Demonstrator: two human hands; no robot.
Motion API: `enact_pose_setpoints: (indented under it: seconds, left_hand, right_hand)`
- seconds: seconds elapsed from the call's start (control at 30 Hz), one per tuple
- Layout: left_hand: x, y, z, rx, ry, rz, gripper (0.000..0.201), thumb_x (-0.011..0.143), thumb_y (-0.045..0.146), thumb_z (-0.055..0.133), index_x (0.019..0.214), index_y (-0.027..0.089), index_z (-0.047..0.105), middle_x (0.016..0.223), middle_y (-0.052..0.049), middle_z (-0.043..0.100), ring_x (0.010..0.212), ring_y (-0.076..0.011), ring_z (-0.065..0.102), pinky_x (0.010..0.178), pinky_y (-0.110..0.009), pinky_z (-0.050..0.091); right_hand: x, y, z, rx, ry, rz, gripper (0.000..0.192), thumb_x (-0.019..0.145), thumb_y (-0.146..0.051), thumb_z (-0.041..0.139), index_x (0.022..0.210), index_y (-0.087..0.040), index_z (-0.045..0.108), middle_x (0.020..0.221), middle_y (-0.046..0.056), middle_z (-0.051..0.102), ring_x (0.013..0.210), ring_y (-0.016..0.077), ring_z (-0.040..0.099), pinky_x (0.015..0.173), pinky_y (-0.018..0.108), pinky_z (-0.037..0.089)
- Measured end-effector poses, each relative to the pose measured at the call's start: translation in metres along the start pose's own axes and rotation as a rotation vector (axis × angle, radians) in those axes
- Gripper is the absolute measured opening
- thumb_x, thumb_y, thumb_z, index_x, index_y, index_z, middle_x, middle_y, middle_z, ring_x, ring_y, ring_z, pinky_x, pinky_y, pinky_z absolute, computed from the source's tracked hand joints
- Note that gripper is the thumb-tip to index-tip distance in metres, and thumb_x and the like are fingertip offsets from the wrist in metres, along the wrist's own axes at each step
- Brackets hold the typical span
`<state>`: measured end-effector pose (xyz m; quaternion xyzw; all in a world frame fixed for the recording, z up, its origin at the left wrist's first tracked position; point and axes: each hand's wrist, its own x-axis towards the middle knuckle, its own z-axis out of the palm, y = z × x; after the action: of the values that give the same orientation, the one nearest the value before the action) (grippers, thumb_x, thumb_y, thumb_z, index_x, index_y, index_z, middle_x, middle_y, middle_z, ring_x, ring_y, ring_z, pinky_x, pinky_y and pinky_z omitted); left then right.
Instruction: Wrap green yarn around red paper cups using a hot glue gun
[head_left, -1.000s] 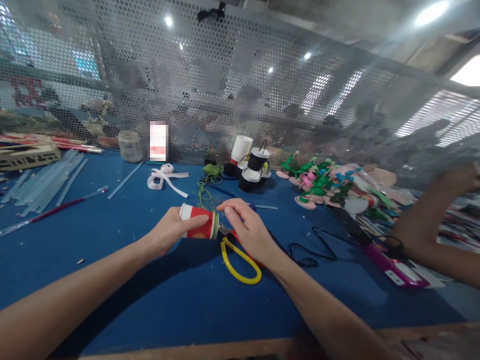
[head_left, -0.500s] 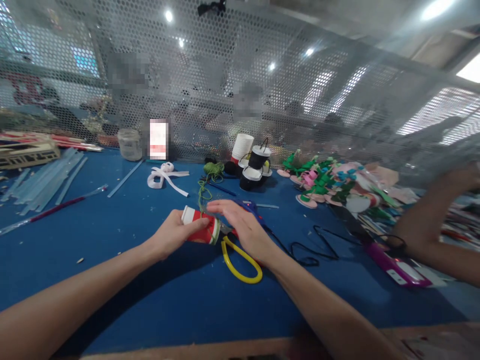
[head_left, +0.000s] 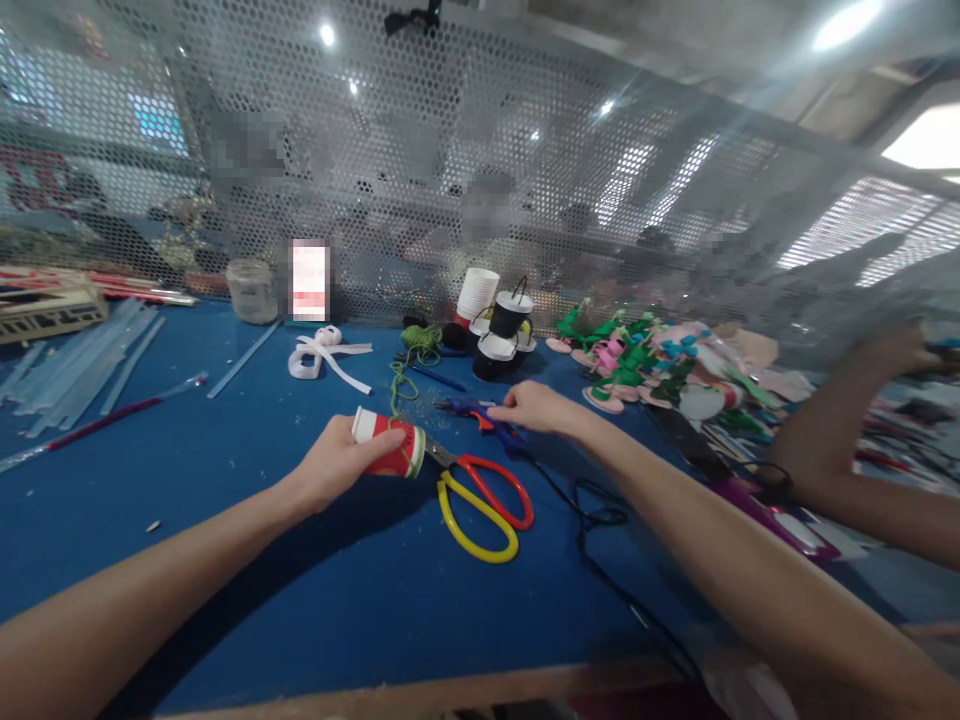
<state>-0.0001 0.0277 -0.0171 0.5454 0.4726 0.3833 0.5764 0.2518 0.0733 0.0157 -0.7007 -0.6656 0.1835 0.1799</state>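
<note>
On the blue worktop (head_left: 225, 480), near centre: left hand (head_left: 337, 462) wrapped around a red paper cup (head_left: 390, 450) lying on its side; right hand (head_left: 534, 407) farther right, fingers closing on a blue glue gun (head_left: 469, 406). Scissors (head_left: 480, 495) just beside cup.

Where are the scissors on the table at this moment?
The scissors lie flat on the blue table near the middle of the head view, just right of the red cup in the left hand.
</note>
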Motion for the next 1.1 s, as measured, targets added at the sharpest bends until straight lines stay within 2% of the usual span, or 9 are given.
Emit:
enact_pose_setpoints:
  seconds: [0.1,0.23,0.3,0.43,0.53,0.63,0.77,0.87,1.1]
  left_hand:
    - [0.0,0.0,-0.001,0.009,0.008,0.004,0.026,0.061,0.039,0.068,0.062,0.013,0.064,0.058,-0.001,0.064,0.054,-0.0112,0.056,0.055,-0.022,0.042]
    - [-0.001,0.003,-0.001,0.005,0.023,0.014,0.026,0.061,0.039,0.068,0.062,0.013,0.064,0.057,-0.001,0.064,0.053,-0.0111,0.055,0.054,-0.022,0.041]
    - [-0.002,0.005,-0.001,0.003,0.035,0.006,0.026,0.061,0.038,0.069,0.061,0.012,0.063,0.056,-0.001,0.063,0.051,-0.011,0.055,0.053,-0.022,0.041]
    - [-0.002,0.007,-0.001,-0.014,0.048,-0.003,0.026,0.06,0.037,0.07,0.06,0.012,0.063,0.056,-0.001,0.063,0.052,-0.0113,0.055,0.053,-0.022,0.041]
    - [-0.001,0.007,-0.001,-0.031,0.049,-0.006,0.026,0.059,0.037,0.07,0.062,0.012,0.063,0.059,-0.002,0.065,0.054,-0.0118,0.056,0.055,-0.023,0.042]
    - [0.0,0.007,-0.003,-0.019,0.057,-0.001,0.026,0.06,0.037,0.069,0.062,0.012,0.062,0.059,-0.002,0.064,0.053,-0.0115,0.055,0.053,-0.023,0.041]
    - [0.003,0.006,-0.006,0.019,0.075,0.039,0.027,0.062,0.037,0.068,0.061,0.012,0.059,0.054,0.0,0.06,0.049,-0.0102,0.051,0.049,-0.022,0.036]
    - [0.004,0.007,-0.007,0.037,0.084,0.048,0.027,0.062,0.038,0.068,0.062,0.012,0.059,0.054,0.0,0.06,0.049,-0.0107,0.051,0.049,-0.022,0.036]
    - [0.006,0.011,-0.009,0.084,0.114,-0.015,0.027,0.06,0.038,0.068,0.06,0.013,0.059,0.053,0.0,0.06,0.047,-0.01,0.05,0.047,-0.021,0.035]
  right_hand:
    - [-0.004,0.009,0.022,-0.053,-0.024,0.025,0.038,0.05,-0.021,0.072,0.032,-0.02,0.039,0.03,-0.005,0.036,0.039,0.0118,0.045,0.043,0.023,0.029]
    - [-0.007,0.013,0.034,-0.033,0.061,0.053,0.015,0.056,-0.011,0.064,0.05,-0.018,0.052,0.041,-0.002,0.051,0.045,0.0139,0.051,0.045,0.023,0.034]
    - [-0.004,0.012,0.027,0.004,0.134,0.056,0.009,0.061,-0.012,0.06,0.069,-0.014,0.058,0.052,0.001,0.06,0.049,0.0148,0.055,0.047,0.023,0.039]
    - [0.005,0.004,-0.008,0.051,0.376,0.029,0.028,0.069,-0.017,0.054,0.095,-0.01,0.056,0.092,0.013,0.064,0.076,0.0207,0.06,0.062,0.029,0.044]
    - [0.0,-0.006,-0.026,0.249,0.594,-0.049,0.025,0.068,-0.019,0.055,0.091,-0.009,0.056,0.073,0.01,0.064,0.064,0.0203,0.059,0.058,0.031,0.045]
    - [-0.025,-0.016,-0.019,0.539,0.388,-0.149,0.016,0.07,-0.025,0.055,0.077,-0.011,0.058,0.053,0.002,0.058,0.045,0.0136,0.053,0.049,0.028,0.044]
    - [-0.063,-0.027,0.009,0.687,0.081,-0.193,0.024,0.068,-0.031,0.061,0.082,-0.011,0.061,0.072,0.007,0.067,0.053,0.0125,0.058,0.053,0.027,0.048]
    - [-0.08,-0.03,0.02,0.7,-0.018,-0.201,0.028,0.069,-0.035,0.062,0.085,-0.012,0.061,0.078,0.008,0.068,0.056,0.0127,0.06,0.056,0.027,0.05]
    - [-0.094,-0.031,0.03,0.488,-0.098,-0.199,0.03,0.076,-0.042,0.053,0.063,-0.016,0.056,0.053,0.003,0.063,0.042,0.0124,0.057,0.043,0.023,0.048]
